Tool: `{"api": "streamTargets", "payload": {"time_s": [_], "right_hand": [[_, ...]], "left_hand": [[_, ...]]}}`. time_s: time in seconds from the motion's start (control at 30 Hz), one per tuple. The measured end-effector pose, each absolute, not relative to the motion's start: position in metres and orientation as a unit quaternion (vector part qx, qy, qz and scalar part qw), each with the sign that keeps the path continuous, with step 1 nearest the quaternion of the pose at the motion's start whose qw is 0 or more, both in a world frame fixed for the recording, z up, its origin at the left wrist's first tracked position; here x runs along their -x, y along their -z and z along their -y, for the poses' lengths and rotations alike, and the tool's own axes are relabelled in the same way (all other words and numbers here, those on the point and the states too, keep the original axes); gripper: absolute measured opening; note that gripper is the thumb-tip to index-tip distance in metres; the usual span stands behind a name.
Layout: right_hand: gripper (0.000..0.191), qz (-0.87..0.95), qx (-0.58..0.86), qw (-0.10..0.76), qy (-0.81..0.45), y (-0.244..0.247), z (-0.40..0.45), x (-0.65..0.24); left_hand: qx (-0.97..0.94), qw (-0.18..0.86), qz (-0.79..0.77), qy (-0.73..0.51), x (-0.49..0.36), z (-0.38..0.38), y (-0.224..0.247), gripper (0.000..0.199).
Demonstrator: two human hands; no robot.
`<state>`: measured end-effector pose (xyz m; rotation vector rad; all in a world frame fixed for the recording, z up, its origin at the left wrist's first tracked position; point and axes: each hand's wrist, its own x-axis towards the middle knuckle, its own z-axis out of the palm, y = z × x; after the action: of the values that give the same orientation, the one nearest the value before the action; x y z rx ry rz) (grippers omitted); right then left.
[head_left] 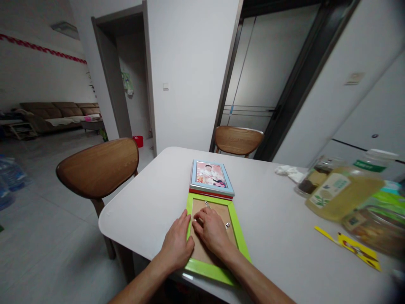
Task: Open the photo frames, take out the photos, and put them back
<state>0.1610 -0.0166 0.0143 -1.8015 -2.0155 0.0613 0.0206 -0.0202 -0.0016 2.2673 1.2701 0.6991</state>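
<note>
A green picture frame [242, 244] lies face down at the table's near edge, its brown backing board [202, 252] showing. My left hand [177, 241] holds the frame's left side, thumb over the border and fingers along the outer edge. Over the board, my right hand [212, 228] has its fingers curled and pinched near the left border; what they grip is mostly hidden. One small metal clip [228, 225] sits by the board's right side, and another metal piece [207, 204] is near its top. Beyond lies a light blue picture frame [228, 177] with a photo, stacked on a red one [207, 194].
On the right of the white table [272, 253] are a large bottle of yellowish liquid [348, 192], a glass jar [319, 175], a round food container [376, 230], a yellow packet [359, 250] and crumpled tissue [289, 172]. Wooden chairs [101, 166] stand left and behind.
</note>
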Motion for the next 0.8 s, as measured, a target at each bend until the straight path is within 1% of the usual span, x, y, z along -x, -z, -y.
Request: {"api": "streamTargets", "payload": {"time_s": [0.13,0.33,0.6,0.73,0.8], "right_hand": [[0.028,0.694,0.687,0.216,-0.015,-0.014,-0.003,-0.183],[0.027,0.67,0.713,0.204,0.006,-0.007,-0.021,-0.198],[0.025,0.686,0.7,0.197,-0.007,-0.008,-0.019,-0.192],[0.032,0.687,0.697,0.206,-0.011,-0.014,-0.009,-0.193],[0.035,0.691,0.688,0.224,-0.014,-0.016,0.006,-0.199]], "left_hand": [[-0.819,0.223,-0.466,-0.249,-0.021,0.021,0.001,0.058],[-0.817,0.212,-0.475,-0.249,-0.022,0.021,0.002,0.059],[-0.815,0.212,-0.483,-0.239,-0.024,0.018,-0.001,0.058],[-0.813,0.215,-0.487,-0.234,-0.024,0.019,-0.002,0.058],[-0.812,0.216,-0.489,-0.234,-0.024,0.02,-0.003,0.058]]}}
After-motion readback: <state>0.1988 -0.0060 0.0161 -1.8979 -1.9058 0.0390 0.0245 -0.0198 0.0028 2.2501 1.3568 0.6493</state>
